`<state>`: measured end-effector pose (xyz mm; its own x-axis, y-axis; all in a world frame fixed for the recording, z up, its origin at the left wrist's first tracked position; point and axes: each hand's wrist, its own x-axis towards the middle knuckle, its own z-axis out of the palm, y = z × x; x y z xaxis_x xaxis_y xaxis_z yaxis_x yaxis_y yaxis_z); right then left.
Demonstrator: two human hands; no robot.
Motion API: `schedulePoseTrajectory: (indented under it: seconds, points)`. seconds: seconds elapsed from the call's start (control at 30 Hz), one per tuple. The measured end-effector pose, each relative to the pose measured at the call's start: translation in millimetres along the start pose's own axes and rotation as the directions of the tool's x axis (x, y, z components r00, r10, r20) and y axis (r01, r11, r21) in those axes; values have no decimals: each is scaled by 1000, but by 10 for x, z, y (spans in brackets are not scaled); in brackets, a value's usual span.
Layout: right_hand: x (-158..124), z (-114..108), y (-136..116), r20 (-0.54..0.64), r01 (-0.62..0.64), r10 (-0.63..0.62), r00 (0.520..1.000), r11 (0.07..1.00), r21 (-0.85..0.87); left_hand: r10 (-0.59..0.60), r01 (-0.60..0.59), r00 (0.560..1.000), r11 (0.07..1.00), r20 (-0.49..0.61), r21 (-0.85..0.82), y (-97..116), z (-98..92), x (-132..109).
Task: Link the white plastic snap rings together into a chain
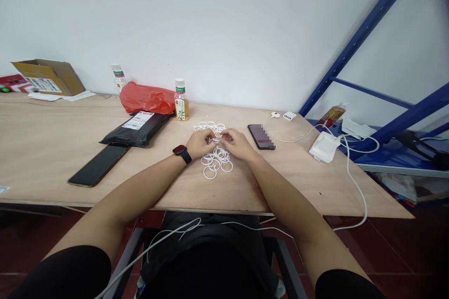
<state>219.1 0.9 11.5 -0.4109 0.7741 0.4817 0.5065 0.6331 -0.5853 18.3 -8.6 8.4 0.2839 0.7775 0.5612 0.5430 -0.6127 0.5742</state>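
My left hand (pixel 200 143), with a black watch on its wrist, is closed in a pinch over the middle of the table. My right hand (pixel 238 143) meets it from the other side, its fingertips also pinched. Between them shows a small part of a white ring (pixel 216 140); the fingers cover most of it. Just below my hands lies a loose pile of thin white rings (pixel 210 171), several of them overlapping. More white rings (pixel 209 124) lie beyond my fingers, partly hidden by them.
Left of my hands are a phone (pixel 100 166), a black parcel (pixel 136 130), a red plastic bag (pixel 147 98) and a drink bottle (pixel 181 101). To the right lie another phone (pixel 261 136) and a white charger (pixel 324 146) with cables. The table's front edge (pixel 217 210) runs close to me.
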Motion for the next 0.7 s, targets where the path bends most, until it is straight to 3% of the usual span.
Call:
schedulePoseTrajectory:
  seconds: [0.13, 0.23, 0.43, 0.7]
  points:
    - [22, -63, 142, -66, -125, 118, 991, 985, -115, 17, -18, 1000, 997, 9, 77, -11, 7, 0]
    - [24, -96, 213, -40, -177, 172, 984, 958, -225, 40, -42, 999, 993, 26, 112, -35, 25, -2]
    - [6, -89, 296, 67, -194, 239, 969, 898, -395, 73, -75, 997, 992, 22, 100, -96, 38, 9]
    - [2, -97, 390, 39, -204, 255, 966, 848, -489, 76, -78, 997, 995, 27, 64, -135, 34, 15]
